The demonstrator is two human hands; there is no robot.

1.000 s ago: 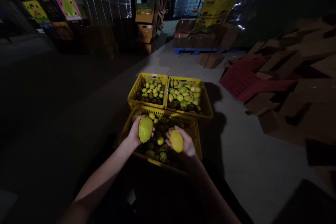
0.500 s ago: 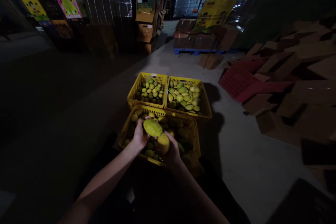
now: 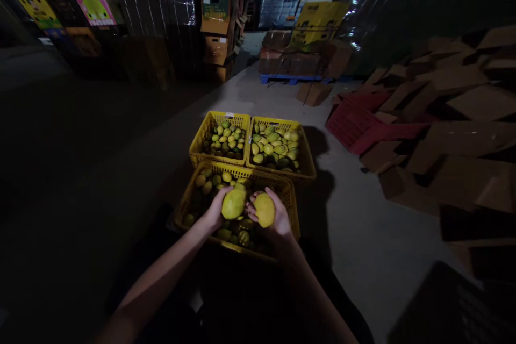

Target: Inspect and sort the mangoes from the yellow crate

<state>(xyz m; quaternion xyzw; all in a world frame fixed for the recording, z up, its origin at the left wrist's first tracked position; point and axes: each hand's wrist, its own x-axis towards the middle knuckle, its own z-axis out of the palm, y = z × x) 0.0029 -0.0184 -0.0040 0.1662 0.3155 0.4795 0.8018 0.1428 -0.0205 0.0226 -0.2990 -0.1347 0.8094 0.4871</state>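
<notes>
Over the near yellow crate (image 3: 294,201), my left hand (image 3: 216,210) is closed round a large yellow-green mango (image 3: 234,203). My right hand (image 3: 281,221) cradles a smaller, yellower mango (image 3: 265,210) with its fingers curled behind it. A small gap separates the two fruits. Beneath my hands, several mangoes (image 3: 207,187) lie in the near crate, partly in shadow and partly hidden by my hands and forearms.
Beyond the near crate stand a left yellow crate (image 3: 197,142) of small fruits and a right yellow crate (image 3: 308,158) of larger ones. A red crate (image 3: 355,123) and heaped cardboard boxes (image 3: 463,172) lie on the right. A blue pallet (image 3: 292,79) bears boxes farther back.
My hands have drawn apart, and the two mangoes that touched are now separate. The left mango has turned more upright; the right one has moved rightward and up. The view has shifted slightly.
</notes>
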